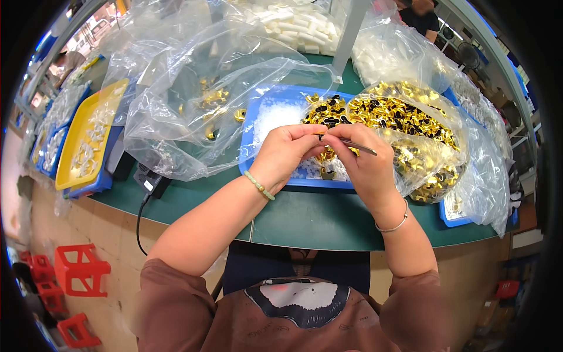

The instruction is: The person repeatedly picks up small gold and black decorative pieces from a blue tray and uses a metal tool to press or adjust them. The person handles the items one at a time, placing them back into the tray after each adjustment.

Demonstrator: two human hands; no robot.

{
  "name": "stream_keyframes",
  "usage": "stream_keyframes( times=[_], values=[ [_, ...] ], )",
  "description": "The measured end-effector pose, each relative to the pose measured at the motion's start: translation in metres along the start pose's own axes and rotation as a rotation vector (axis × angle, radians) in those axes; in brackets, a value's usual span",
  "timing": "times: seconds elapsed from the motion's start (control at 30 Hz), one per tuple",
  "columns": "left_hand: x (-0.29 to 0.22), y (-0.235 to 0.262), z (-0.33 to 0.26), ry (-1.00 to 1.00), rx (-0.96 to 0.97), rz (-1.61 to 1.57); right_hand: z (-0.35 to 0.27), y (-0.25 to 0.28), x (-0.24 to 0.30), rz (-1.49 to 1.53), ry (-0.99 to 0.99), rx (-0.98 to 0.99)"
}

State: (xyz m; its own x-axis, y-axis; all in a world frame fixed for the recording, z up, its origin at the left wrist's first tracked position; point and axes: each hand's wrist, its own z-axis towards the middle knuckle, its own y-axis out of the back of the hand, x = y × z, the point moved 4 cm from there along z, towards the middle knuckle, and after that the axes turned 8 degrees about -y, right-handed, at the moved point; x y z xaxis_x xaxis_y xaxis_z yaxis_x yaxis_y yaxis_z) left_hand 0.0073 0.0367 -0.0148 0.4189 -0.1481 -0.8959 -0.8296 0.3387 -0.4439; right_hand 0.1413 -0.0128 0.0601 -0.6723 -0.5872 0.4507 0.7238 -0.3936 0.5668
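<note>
Tweezers, thin and metallic, lie pinched in the right hand, their long axis running right to left with the tip meeting the left hand. Left fingers are curled shut on something too small to identify, right at that tip. Just beyond sits a blue tray of white granules and glossy gold-and-black pieces; farther right, a crinkled clear bag bulges with more.

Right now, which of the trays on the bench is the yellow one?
The yellow tray at the far left, holding small white parts. It rests on a blue tray; the tray by the hands is blue too.
</note>
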Motion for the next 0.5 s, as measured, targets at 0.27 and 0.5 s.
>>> stream_keyframes(
  times=[0.27,0.5],
  values=[
    [0.0,0.003,0.001,-0.054,-0.007,0.04,-0.001,0.0,0.005,0.084,-0.044,0.014],
    [0.001,0.002,0.001,-0.027,0.007,0.009,-0.002,-0.002,-0.006,0.098,-0.087,-0.013]
  ],
)
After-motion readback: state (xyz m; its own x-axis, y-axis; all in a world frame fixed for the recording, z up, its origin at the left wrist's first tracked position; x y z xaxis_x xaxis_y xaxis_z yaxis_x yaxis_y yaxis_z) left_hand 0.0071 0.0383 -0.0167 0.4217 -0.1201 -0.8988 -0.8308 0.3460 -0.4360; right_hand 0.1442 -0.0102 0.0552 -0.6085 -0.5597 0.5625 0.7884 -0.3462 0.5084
